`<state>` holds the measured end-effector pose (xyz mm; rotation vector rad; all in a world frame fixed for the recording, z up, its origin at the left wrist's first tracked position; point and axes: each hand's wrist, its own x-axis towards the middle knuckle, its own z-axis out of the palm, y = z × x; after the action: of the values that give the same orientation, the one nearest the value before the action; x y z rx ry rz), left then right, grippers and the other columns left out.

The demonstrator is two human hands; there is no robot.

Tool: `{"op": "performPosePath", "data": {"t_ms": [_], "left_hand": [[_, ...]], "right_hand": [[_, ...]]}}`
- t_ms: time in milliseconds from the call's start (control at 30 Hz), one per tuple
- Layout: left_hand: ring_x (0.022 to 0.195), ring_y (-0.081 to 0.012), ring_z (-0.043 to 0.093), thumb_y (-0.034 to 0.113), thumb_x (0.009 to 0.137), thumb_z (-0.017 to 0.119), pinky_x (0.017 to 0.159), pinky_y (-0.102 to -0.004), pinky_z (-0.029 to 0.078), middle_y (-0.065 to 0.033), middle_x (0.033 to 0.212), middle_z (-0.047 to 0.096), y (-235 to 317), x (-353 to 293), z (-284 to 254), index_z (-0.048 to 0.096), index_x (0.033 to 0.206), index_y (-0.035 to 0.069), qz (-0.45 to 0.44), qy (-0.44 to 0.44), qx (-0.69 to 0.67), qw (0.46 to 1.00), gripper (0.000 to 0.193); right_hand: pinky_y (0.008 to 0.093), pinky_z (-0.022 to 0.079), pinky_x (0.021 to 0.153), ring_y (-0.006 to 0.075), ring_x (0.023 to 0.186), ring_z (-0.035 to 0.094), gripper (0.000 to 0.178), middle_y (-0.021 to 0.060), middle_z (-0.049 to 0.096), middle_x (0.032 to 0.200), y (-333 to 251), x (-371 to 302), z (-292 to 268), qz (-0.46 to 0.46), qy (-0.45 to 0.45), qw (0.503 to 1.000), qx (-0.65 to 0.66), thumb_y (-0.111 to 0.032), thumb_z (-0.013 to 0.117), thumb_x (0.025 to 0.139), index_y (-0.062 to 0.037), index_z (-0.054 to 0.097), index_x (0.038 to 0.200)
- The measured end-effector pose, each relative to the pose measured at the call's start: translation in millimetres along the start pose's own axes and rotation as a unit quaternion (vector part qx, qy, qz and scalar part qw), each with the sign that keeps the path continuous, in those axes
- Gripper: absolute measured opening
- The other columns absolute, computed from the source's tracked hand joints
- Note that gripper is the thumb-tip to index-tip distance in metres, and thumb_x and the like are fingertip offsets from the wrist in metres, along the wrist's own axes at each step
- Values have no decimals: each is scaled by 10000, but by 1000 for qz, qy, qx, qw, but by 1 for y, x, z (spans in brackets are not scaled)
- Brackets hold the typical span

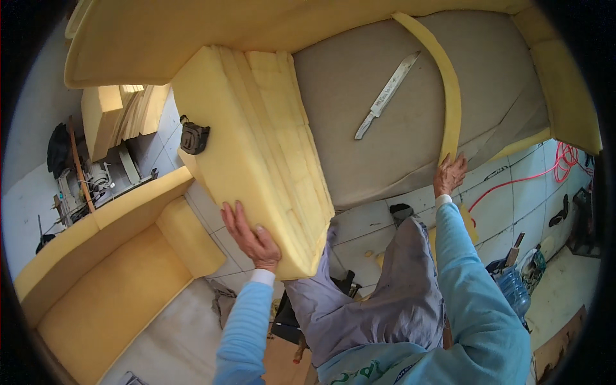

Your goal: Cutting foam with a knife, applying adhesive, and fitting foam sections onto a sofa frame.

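Note:
My left hand (pixel 250 237) lies open with its fingers stretched along the side of a thick yellow foam block (pixel 244 141), which is built up of several layers. Out to the right, my right hand (pixel 451 174) closes on the near end of a long curved yellow foam strip (pixel 449 83). The strip arches over the grey fabric seat (pixel 359 64) to the back of the sofa. On that fabric, between block and strip, rests a long knife (pixel 388 93) with a pale blade pointing away. A dark tape measure (pixel 194 136) sits on the foam block's left side.
Foam covers the sofa's back (pixel 212 25) and right arm (pixel 558 83). A second foam-padded sofa (pixel 109 289) stands at the left, with a sewing machine (pixel 99 183) behind it. On the tiled floor at the right lie a red hose (pixel 513 186) and a blue water bottle (pixel 513 292).

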<state>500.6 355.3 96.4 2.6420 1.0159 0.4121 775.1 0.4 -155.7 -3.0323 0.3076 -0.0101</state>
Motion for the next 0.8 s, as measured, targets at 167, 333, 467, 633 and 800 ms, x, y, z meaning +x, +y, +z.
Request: {"op": "performPosePath", "data": {"t_ms": [167, 333, 467, 633, 800], "left_hand": [[1436, -520, 227, 415, 1000, 360, 1174, -598, 196, -304, 1553, 278, -4, 5, -2, 389, 1467, -42, 1, -22, -16, 1000, 654], [1468, -482, 132, 459, 994, 335, 1179, -610, 124, -328, 1573, 158, -4, 4, -2, 296, 1480, -85, 16, -87, -21, 996, 730], [1469, -513, 25, 445, 969, 375, 1179, -628, 86, -381, 1559, -14, -5, 0, -5, 147, 1500, -113, 0, -168, -41, 985, 803], [1468, -521, 19, 383, 996, 435, 1182, -614, 75, -364, 1569, -37, -14, 10, -35, 101, 1510, -113, 12, -228, -49, 972, 788], [1497, -444, 83, 386, 945, 589, 1176, -634, 59, -318, 1587, 108, 20, 89, -71, 226, 1522, -43, 275, -334, 140, 891, 805]], "right_hand": [[364, 526, 831, 264, 883, 696, 302, 158, 711, 959, -69, -59, -39, -23, -148, 944, 295, -321, 618, 971, -52, 720, 1062], [363, 541, 737, 265, 766, 722, 335, 160, 719, 793, -126, -158, -84, 169, -271, 874, 365, -340, 657, 933, -17, 740, 964], [415, 489, 969, 401, 1090, 639, 545, 249, 650, 1237, -124, -251, -87, 234, -274, 872, 331, -429, 652, 922, 11, 632, 1243], [435, 435, 1054, 454, 1252, 536, 912, 352, 524, 1350, -148, -303, -102, 416, -426, 759, 265, -514, 698, 859, 68, 336, 1461], [436, 433, 1062, 457, 1251, 539, 848, 338, 523, 1364, -164, -305, -103, 447, -466, 673, 360, -435, 692, 881, 67, 319, 1454]]}}
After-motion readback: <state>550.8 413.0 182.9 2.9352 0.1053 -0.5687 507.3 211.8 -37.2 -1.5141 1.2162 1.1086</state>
